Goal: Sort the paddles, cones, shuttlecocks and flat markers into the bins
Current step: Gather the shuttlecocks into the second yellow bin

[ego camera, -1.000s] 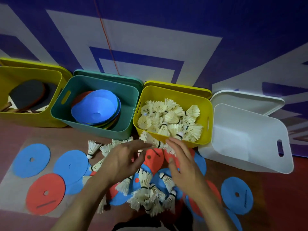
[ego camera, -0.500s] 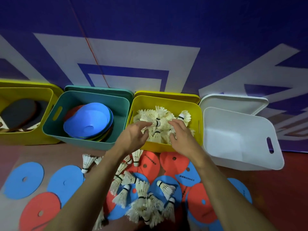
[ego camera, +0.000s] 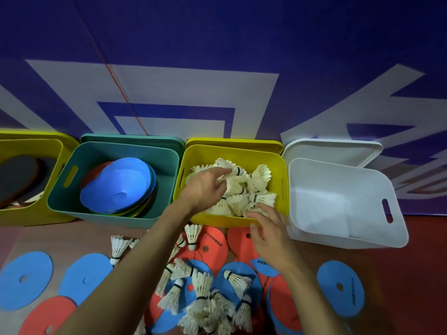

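A person's left hand [ego camera: 205,189] reaches over the yellow bin [ego camera: 232,220] at 12 o'clock, fingers loosely spread above the heap of shuttlecocks [ego camera: 244,187] already inside; whether it has hold of the topmost one cannot be told. The right hand [ego camera: 271,234] hovers at the bin's near rim, fingers relaxed and apart, holding nothing.

The shuttlecock step appears to be in hand. A loose pile [ego camera: 205,303] lies on the floor at 6 o'clock, with a few strays [ego camera: 118,247] toward 8 o'clock.

Stacked cones [ego camera: 118,187] sit in the teal bin [ego camera: 101,213] at 10 o'clock. Dark paddles [ego camera: 17,180] lie in a second yellow bin [ego camera: 31,217] at 9 o'clock. The white bin [ego camera: 350,240] at 2 o'clock holds nothing visible.

Blue and red flat markers [ego camera: 83,276] are strewn from 8 to 4 o'clock, several under the pile.

The next move likely calls for both hands to drop to the 6 o'clock pile and gather another handful; light feathers may tangle or scatter, so a gentle cupped scoop would serve. The markers, presumably bound for the white bin, look best left until the shuttlecocks are lifted off them.
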